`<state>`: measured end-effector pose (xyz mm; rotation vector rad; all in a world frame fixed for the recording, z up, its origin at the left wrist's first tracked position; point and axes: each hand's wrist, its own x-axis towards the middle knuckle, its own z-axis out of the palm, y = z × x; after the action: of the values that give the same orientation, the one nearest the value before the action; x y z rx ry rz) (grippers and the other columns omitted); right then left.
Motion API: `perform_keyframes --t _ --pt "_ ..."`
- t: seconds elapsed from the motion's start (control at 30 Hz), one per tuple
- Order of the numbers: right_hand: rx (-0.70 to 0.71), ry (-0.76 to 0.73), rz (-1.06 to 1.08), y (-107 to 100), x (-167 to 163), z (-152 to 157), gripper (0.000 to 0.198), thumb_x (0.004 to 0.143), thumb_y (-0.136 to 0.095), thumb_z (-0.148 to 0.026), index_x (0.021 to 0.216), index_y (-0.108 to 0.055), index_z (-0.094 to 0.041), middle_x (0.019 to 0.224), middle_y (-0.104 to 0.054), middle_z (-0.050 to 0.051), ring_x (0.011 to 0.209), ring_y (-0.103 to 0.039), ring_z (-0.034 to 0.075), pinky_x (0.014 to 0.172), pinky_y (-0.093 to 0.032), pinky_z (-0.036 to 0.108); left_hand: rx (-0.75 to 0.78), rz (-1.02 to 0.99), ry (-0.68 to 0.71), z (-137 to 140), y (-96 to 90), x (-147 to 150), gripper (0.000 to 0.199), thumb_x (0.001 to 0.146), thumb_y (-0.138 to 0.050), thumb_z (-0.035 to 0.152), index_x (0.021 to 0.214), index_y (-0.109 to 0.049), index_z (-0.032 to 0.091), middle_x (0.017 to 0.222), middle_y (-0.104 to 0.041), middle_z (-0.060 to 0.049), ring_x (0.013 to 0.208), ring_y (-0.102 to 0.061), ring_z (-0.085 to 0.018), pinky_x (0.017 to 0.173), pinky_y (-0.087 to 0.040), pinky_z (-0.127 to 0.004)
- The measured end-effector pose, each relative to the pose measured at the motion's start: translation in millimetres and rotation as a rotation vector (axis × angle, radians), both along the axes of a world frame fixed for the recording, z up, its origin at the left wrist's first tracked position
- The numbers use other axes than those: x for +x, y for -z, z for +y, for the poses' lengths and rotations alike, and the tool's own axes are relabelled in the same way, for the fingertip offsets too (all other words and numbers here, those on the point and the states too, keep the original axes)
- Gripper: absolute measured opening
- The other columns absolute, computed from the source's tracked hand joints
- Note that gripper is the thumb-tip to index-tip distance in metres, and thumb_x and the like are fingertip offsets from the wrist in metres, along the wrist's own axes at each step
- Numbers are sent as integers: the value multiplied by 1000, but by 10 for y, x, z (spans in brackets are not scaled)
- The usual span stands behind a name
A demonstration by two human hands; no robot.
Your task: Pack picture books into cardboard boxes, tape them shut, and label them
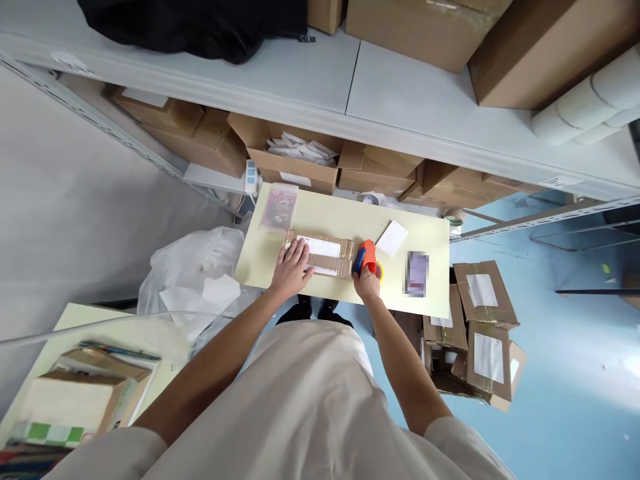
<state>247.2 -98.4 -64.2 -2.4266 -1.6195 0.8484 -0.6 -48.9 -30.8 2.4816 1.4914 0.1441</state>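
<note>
A small taped cardboard box [320, 259] with white labels on its top lies on the pale yellow table [340, 210]. Flat on the left part of that box rests my left hand [294, 265], fingers stretched out. My right hand [367, 283] is wrapped round an orange and blue tape dispenser [367, 255] just right of the box. A yellow-rimmed tape roll shows at the dispenser's side. Whether the dispenser touches the box I cannot tell.
On the table lie a white card [391, 237], a blurred purple item [417, 274] and a clear plastic packet [280, 207]. Labelled cartons [484, 293] are piled on the floor at right. A shelf [300, 80] overhangs the back; a white plastic bag [187, 270] bulges at left.
</note>
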Motion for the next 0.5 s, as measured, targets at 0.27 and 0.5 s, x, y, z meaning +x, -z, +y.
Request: perform_keyframes --t 0.27,0.5 --pt "606 247 445 -890 167 -143 46 87 -36 -59 60 -37 -23 53 -33 -3 51 -32 12 48 -28 26 -2 -160 78 -104 -7 -125 64 90 -44 39 146 -34 10 154 -28 -17 145 -20 -32 117 -11 -52" --pt "406 5 568 -1004 -347 399 54 78 -53 -63 52 -33 -21 51 -26 -5 49 -25 8 46 -20 24 -20 -241 102 -9 37 -119 58 87 -52 37 139 -46 13 151 -36 -17 144 -23 -33 117 -12 -53"
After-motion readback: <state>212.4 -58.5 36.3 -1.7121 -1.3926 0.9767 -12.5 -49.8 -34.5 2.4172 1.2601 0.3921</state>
